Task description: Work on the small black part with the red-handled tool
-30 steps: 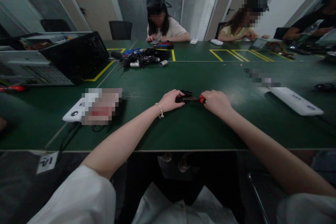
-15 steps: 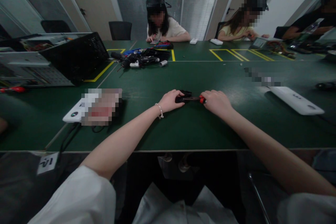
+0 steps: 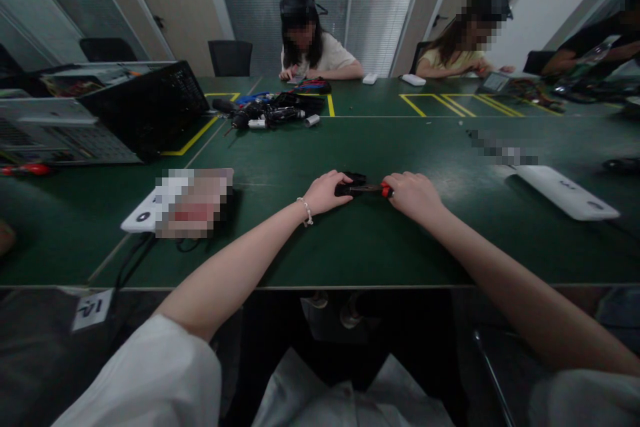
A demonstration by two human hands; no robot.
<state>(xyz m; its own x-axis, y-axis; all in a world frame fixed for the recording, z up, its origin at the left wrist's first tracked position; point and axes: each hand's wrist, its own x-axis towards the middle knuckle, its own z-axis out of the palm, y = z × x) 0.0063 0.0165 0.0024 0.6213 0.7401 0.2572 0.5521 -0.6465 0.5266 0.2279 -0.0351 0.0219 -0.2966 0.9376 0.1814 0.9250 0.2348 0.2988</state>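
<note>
My left hand (image 3: 325,192) is closed on a small black part (image 3: 356,179), with thumb and fingers around its left end. What kind of part it is I cannot make out. My right hand (image 3: 414,192) grips red-handled pliers (image 3: 371,188). Their dark metal nose points left and meets the black part just above the green table (image 3: 320,253). Most of the handles are hidden inside my right fist.
An open computer case (image 3: 145,110) stands at the left. Behind my hands lies a heap of black parts and cables (image 3: 275,107). White power banks rest left (image 3: 135,217) and right (image 3: 565,192). Several people sit across the table, one person (image 3: 325,57) straight ahead.
</note>
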